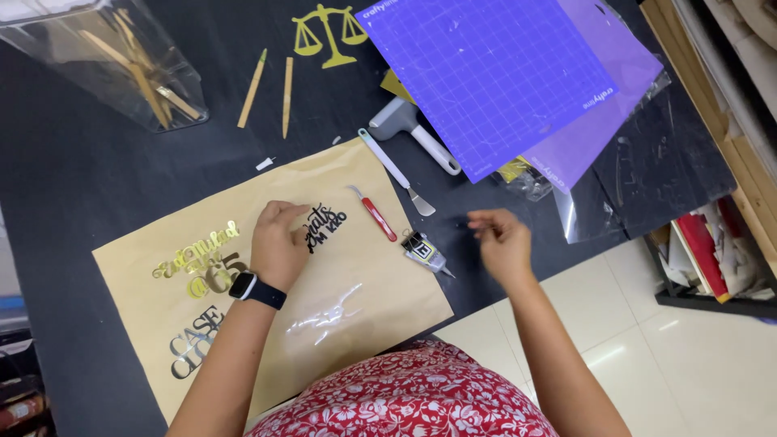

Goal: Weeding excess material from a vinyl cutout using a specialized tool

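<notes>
A: How are the hands placed?

B: The left hand [278, 243] is pressed, fingers curled, on the black cut-out lettering [324, 226] at frame centre. The right hand [502, 243] is held loosely spread above the desk [73, 170], empty, beside the small glue tube [424, 252].

A: And outward?

B: A red-handled weeding tool [374, 214] lies between; purple cutting mats [486, 77] occupy the upper right.

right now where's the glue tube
In the head view, the glue tube lies on the brown paper sheet's right edge, between the red-handled tool and the right hand.
</notes>
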